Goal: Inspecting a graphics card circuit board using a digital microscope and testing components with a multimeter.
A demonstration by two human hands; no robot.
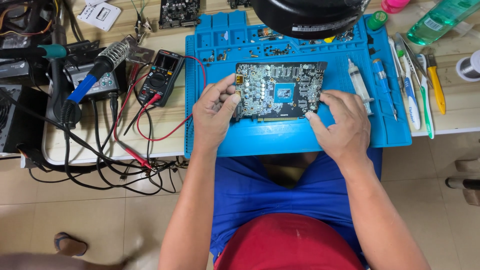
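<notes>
The circuit board [278,91] lies flat at the centre of the blue work mat [300,135], clamped at its left edge by the left hand [215,114] and at its right lower corner by the right hand [341,125]. Bare mat remains along the near edge only; a syringe [359,84] lies just right of the board. The mat's rear compartments [270,47] hold small screws and loose parts.

White rectangular card [99,15] with a dark printed panel, lying at the bench's top left. Black multimeter [161,76], left of the blue mat, its small dark display at the upper end. Green plastic bottle [442,17], top right, lying tilted, bearing a white label [432,24]. White label strip [320,27] on the black lamp head, top centre.
</notes>
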